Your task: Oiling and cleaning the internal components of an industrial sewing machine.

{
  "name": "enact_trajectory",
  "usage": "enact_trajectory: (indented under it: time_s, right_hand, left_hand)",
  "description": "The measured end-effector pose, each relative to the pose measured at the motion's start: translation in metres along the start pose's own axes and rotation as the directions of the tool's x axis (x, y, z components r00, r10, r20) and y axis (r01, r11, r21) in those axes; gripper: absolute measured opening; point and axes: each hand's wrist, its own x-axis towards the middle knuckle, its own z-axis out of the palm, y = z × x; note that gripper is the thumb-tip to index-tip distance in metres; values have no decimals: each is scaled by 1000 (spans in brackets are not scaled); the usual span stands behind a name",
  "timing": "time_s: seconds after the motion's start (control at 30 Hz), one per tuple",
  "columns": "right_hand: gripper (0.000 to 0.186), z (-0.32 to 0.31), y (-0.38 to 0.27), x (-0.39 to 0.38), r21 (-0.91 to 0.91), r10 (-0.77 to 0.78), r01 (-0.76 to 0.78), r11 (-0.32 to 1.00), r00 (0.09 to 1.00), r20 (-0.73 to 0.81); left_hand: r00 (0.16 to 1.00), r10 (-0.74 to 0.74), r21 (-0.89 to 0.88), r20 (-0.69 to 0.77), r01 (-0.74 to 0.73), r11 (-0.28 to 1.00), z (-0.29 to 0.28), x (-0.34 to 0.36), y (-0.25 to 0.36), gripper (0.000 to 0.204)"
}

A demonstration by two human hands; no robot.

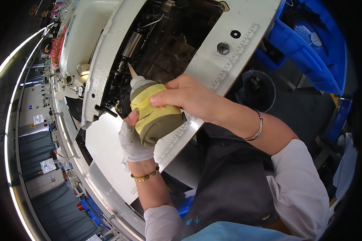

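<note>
A squeeze bottle [142, 82] with a pale pointed nozzle is wrapped in yellow and olive cloth [161, 118]. My right hand [191, 98] grips it from the right, with the thumb across the yellow cloth. My left hand [134, 138], in a soiled white glove with a bare thumb tip showing, holds it from the lower left. Up and to the left, the nozzle points into the opened underside of a white sewing machine [98, 64] tipped back on its table. Metal shafts and dark parts show there. Whether the tip touches any part cannot be told.
A round metal bobbin case [223, 48] and a small black disc [235, 34] lie on the white tabletop [207, 60] beside a printed ruler scale. At the right are a blue bin [305, 52] with dark items and a dark bucket [255, 90]. More sewing stations line the left.
</note>
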Motion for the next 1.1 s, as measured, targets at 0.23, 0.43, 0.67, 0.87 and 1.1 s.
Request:
enact_trajectory:
  time_s: [0.23,0.43,0.67,0.87,1.1]
  right_hand:
    - [35,5,-2,-3,75,3,-4,997,1000,3]
    - [35,4,-8,-5,47,69,-72,996,996,54]
    - [34,7,-9,-5,39,75,-77,996,996,47]
    - [35,5,-2,-4,68,71,-75,995,996,48]
    - [35,4,4,-2,103,-6,10,995,999,-43]
  left_hand:
    - [998,-1,-43,-68,-1,999,-2,-1,-2,58]
    - [992,25,-30,-123,-29,999,-5,0,-4,56]
    - [981,57,-58,-188,-69,996,-12,-2,-5,54]
    - [985,35,-39,-169,-43,998,-10,0,-8,55]
    - [991,-17,-101,-133,3,995,-6,5,-10,57]
